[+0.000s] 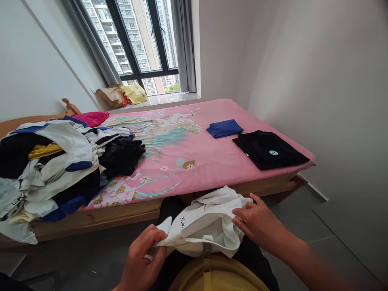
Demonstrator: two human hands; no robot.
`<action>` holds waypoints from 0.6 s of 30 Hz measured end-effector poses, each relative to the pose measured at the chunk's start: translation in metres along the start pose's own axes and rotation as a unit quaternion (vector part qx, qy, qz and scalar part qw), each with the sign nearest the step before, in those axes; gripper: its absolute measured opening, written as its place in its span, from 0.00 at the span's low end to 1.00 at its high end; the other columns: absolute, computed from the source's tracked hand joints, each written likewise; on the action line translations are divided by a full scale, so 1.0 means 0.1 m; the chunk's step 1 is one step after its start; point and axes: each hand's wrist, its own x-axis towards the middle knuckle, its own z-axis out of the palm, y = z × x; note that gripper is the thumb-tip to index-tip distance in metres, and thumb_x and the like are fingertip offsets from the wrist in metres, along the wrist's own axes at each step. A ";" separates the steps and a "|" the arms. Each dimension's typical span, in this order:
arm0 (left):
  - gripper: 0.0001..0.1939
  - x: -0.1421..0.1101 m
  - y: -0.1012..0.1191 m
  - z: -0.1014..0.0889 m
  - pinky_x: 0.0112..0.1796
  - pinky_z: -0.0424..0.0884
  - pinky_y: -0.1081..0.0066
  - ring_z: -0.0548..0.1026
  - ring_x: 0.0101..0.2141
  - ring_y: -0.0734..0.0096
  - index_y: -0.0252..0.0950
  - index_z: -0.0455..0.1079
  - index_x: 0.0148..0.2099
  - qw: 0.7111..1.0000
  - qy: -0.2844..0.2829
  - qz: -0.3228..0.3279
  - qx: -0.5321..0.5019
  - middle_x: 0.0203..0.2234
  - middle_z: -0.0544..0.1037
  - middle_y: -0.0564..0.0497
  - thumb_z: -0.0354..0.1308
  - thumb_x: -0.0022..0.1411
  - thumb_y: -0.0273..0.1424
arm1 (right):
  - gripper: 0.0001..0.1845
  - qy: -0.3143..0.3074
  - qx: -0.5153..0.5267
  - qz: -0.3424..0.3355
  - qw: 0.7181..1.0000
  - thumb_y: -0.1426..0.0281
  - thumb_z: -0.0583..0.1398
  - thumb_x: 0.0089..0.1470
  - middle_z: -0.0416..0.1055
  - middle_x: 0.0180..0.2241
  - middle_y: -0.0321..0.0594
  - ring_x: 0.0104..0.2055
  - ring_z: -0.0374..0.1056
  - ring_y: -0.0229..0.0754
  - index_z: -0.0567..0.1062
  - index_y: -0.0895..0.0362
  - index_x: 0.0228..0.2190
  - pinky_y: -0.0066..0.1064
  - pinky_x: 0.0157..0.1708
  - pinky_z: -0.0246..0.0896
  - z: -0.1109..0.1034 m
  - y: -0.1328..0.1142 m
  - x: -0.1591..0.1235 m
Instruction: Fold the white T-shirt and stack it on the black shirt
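White garment (214, 206): between hands, in front of bed (206, 155). Left hand (147, 254): pinching one edge. Right hand (257, 222): pinching opposite edge. Step, apparently: spreading opening. Next move likely calls for even pull, creases smoothed. On bed: folded black garment (260, 151), folded blue cloth (224, 128), clothes heap (80, 145).

The left hand (145, 252) is low, thumb and fingers closed in a pinch. The right hand (256, 222), slightly higher, also pinches, fingers partly spread, its bare forearm (298, 256) slanting from the lower right.
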 end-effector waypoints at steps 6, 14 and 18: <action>0.07 0.01 0.08 -0.02 0.22 0.62 0.78 0.66 0.23 0.77 0.38 0.66 0.37 1.000 -0.015 0.022 -0.014 0.23 0.67 0.54 0.55 0.56 0.21 | 0.26 -0.075 0.027 0.165 0.983 0.53 0.55 0.53 0.74 0.27 0.45 0.31 0.70 0.49 0.69 0.57 0.47 0.33 0.28 0.54 0.20 -0.14 -0.01; 0.09 0.01 0.00 -0.12 0.24 0.64 0.79 0.69 0.24 0.77 0.40 0.67 0.41 1.000 -0.009 0.017 -0.001 0.27 0.71 0.53 0.54 0.58 0.23 | 0.17 -0.010 0.039 0.222 0.974 0.74 0.53 0.46 0.74 0.26 0.39 0.27 0.69 0.44 0.71 0.52 0.39 0.30 0.26 0.52 0.04 -0.03 0.00; 0.03 0.00 -0.06 -0.16 0.23 0.63 0.79 0.67 0.23 0.77 0.39 0.67 0.37 0.999 0.024 -0.042 -0.008 0.24 0.70 0.55 0.53 0.60 0.28 | 0.18 0.173 0.173 0.290 0.925 0.64 0.56 0.47 0.74 0.31 0.35 0.27 0.67 0.42 0.69 0.47 0.43 0.30 0.25 0.58 -0.45 0.03 -0.06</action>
